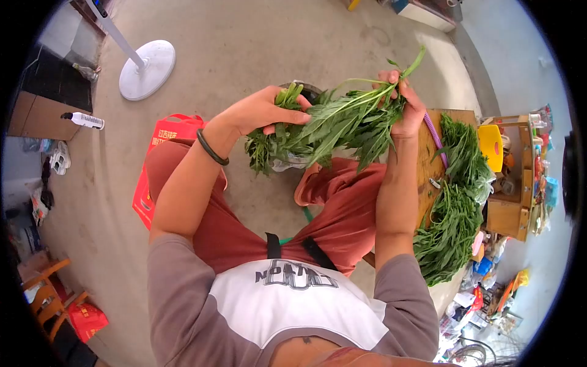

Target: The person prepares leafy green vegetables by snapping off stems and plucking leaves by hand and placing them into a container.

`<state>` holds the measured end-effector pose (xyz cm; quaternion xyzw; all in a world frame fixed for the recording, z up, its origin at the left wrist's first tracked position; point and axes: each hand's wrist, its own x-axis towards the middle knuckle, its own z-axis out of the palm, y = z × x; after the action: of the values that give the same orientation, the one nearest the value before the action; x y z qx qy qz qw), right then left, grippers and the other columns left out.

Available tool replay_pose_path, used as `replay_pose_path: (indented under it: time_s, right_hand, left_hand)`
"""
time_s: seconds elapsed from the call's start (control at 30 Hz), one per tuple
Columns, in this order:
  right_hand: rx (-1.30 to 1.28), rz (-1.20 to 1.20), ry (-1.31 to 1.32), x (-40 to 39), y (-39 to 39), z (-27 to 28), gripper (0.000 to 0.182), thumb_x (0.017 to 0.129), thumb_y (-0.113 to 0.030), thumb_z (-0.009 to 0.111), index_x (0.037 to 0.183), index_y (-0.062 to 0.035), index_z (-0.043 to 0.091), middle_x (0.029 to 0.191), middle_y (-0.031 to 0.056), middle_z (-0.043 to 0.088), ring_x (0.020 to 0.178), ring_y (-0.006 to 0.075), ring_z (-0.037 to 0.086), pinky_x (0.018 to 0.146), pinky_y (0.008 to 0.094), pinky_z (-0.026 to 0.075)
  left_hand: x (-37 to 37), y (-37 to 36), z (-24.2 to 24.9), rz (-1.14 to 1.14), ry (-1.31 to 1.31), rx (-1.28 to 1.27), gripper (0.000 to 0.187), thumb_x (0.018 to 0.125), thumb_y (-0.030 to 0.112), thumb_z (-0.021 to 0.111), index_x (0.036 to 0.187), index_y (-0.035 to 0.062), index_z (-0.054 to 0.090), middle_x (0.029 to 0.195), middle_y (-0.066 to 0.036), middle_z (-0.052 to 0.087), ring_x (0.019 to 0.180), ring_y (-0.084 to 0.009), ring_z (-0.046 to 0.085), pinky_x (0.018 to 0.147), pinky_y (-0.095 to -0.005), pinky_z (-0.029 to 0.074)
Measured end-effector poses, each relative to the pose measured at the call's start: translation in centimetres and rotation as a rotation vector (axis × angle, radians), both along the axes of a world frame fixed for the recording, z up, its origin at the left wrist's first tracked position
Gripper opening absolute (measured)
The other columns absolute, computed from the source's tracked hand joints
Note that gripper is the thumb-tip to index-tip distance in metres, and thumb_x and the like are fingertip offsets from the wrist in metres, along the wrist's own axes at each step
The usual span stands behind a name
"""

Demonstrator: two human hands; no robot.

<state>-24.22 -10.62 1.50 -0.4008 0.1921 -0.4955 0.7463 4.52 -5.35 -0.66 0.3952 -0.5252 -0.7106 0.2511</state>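
Observation:
My left hand [269, 110] is closed around a bunch of leafy greens [260, 150], cut stem ends poking up above the fingers and leaves hanging below. Opposite it, my right hand [408, 110] grips a long leafy stalk [354, 110] near its thick pale-green end. The leaves of that stalk reach across to my left hand and overlap the bunch. Behind the greens shows part of a dark round container [309, 90], mostly hidden. To the right of my right forearm, more leafy greens [452, 226] lie heaped on a wooden table [427, 162].
A purple rod [436, 139] and a small metal object [435, 183] lie on the table. Beyond it stands a wooden shelf [507, 214] with a yellow item [490, 148]. At left are a red bag [142, 189], a white round stand base [147, 72] and a white bottle [88, 121].

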Motion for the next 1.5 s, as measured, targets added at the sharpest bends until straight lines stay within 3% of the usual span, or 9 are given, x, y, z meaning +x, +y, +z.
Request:
replay_pose_path:
  time_s: [0.1, 0.5, 0.6, 0.8, 1.0, 1.1, 1.2, 1.3, 1.5]
  right_hand:
    - [-0.070, 0.058, -0.044, 0.1, -0.4, -0.1, 0.024, 0.085, -0.029, 0.060, 0.085, -0.0079, 0.050, 0.075, 0.0000, 0.039, 0.067, 0.0137, 0.038, 0.056, 0.0248, 0.032]
    - [0.096, -0.288, 0.164, 0.7, 0.1, 0.2, 0.022, 0.076, -0.025, 0.059, 0.074, -0.0098, 0.045, 0.075, 0.0022, 0.038, 0.070, 0.0172, 0.039, 0.059, 0.0275, 0.033]
    - [0.020, -0.149, 0.119, 0.0, -0.2, 0.0, 0.021, 0.075, -0.024, 0.058, 0.073, -0.0089, 0.044, 0.073, 0.0024, 0.037, 0.068, 0.0167, 0.037, 0.058, 0.0284, 0.032]
    - [0.032, -0.252, 0.093, -0.5, -0.7, -1.0, 0.017, 0.074, -0.020, 0.056, 0.073, -0.0050, 0.048, 0.073, 0.0059, 0.044, 0.071, 0.0205, 0.042, 0.063, 0.0307, 0.037]
    - [-0.090, 0.091, 0.005, -1.0, -1.1, -0.8, 0.017, 0.072, -0.018, 0.054, 0.070, -0.0039, 0.045, 0.071, 0.0053, 0.042, 0.069, 0.0185, 0.039, 0.061, 0.0290, 0.036]
    - [-0.085, 0.072, 0.015, -0.5, -1.0, -0.8, 0.017, 0.073, -0.017, 0.053, 0.079, -0.0030, 0.046, 0.073, 0.0060, 0.042, 0.069, 0.0191, 0.040, 0.062, 0.0300, 0.037]
    - [0.066, -0.261, 0.073, 1.3, 0.4, -0.1, 0.019, 0.072, -0.016, 0.054, 0.084, -0.0013, 0.049, 0.073, 0.0048, 0.043, 0.069, 0.0194, 0.039, 0.066, 0.0305, 0.038]
    - [0.049, -0.269, 0.054, 0.1, -0.6, -1.6, 0.034, 0.077, -0.013, 0.051, 0.107, -0.0011, 0.041, 0.081, 0.0086, 0.047, 0.073, 0.0231, 0.046, 0.069, 0.0348, 0.044]
    - [0.097, -0.368, 0.300, 1.1, -0.1, -1.6, 0.030, 0.081, -0.013, 0.052, 0.108, 0.0013, 0.050, 0.086, 0.0083, 0.058, 0.077, 0.0195, 0.055, 0.070, 0.0316, 0.048]
  left_hand:
    - [0.0, 0.0, -0.2, 0.042, 0.022, -0.026, 0.028, 0.081, 0.022, 0.075, 0.100, 0.0054, 0.064, 0.077, 0.005, 0.058, 0.052, -0.0011, 0.044, 0.041, -0.0179, 0.033]
    - [0.4, 0.2, 0.6, 0.076, -0.002, -0.101, 0.023, 0.079, 0.023, 0.075, 0.095, 0.0085, 0.066, 0.073, 0.006, 0.058, 0.053, -0.0007, 0.045, 0.040, -0.0174, 0.031]
    - [0.4, 0.1, 0.4, 0.085, -0.016, -0.112, 0.023, 0.080, 0.025, 0.074, 0.094, 0.0083, 0.067, 0.073, 0.006, 0.057, 0.053, -0.0012, 0.045, 0.040, -0.0178, 0.031]
    - [0.5, 0.0, 0.6, 0.151, -0.017, -0.089, 0.025, 0.083, 0.029, 0.072, 0.093, 0.0069, 0.068, 0.073, 0.004, 0.055, 0.050, -0.0025, 0.042, 0.041, -0.0187, 0.031]
    - [0.3, -0.2, -0.2, 0.187, -0.005, -0.070, 0.026, 0.084, 0.030, 0.071, 0.095, 0.0067, 0.068, 0.072, 0.004, 0.055, 0.049, -0.0023, 0.041, 0.041, -0.0186, 0.030]
    - [0.1, -0.1, -0.3, 0.172, -0.007, -0.090, 0.026, 0.084, 0.029, 0.071, 0.096, 0.0064, 0.067, 0.072, 0.005, 0.054, 0.049, -0.0020, 0.041, 0.041, -0.0183, 0.031]
    - [0.0, -0.1, -0.1, 0.129, -0.012, -0.100, 0.024, 0.083, 0.027, 0.072, 0.095, 0.0059, 0.067, 0.073, 0.005, 0.055, 0.049, -0.0018, 0.041, 0.041, -0.0181, 0.031]
    - [0.0, -0.1, -0.3, 0.141, -0.033, -0.133, 0.024, 0.083, 0.025, 0.073, 0.094, 0.0051, 0.067, 0.073, 0.004, 0.056, 0.050, -0.0021, 0.043, 0.041, -0.0185, 0.033]
    - [-1.2, -0.1, -1.4, 0.424, -0.239, -0.461, 0.019, 0.082, 0.018, 0.069, 0.091, 0.0021, 0.064, 0.070, -0.002, 0.057, 0.059, -0.0074, 0.051, 0.052, -0.0261, 0.041]
